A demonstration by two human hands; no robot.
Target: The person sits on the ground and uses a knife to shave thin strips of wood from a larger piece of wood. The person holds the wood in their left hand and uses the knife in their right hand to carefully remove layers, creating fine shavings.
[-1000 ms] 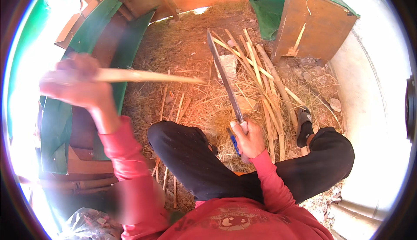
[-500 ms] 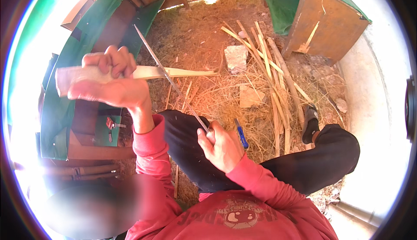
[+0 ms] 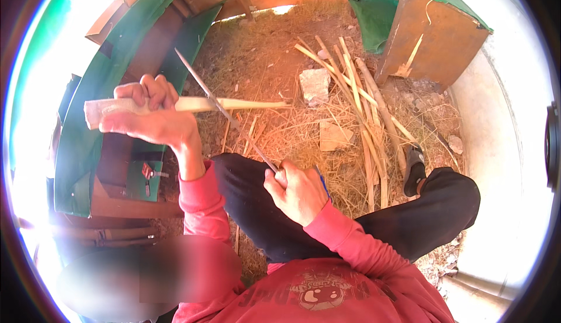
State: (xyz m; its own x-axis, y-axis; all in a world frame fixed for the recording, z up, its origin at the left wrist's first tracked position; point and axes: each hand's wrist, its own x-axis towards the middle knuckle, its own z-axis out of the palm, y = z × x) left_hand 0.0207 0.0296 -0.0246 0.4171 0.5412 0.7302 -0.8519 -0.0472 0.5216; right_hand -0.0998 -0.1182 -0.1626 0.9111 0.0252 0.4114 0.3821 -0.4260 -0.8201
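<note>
Meanwhile: blade laid across a pale stick

Split bamboo strips [image 3: 362, 107] were scattered over the straw-covered ground [image 3: 274, 66]. A pale stick [image 3: 234, 104] was held level, gripped by the left hand [image 3: 153, 118]. A long knife [image 3: 225, 114] was clasped in the right hand [image 3: 299, 191], its blade crossing the stick.

Straw-covered ground [image 3: 274, 72] carries a bundle of split bamboo strips [image 3: 365, 118], a pale stone block [image 3: 315, 84] and a flat cardboard scrap [image 3: 333, 136].
</note>
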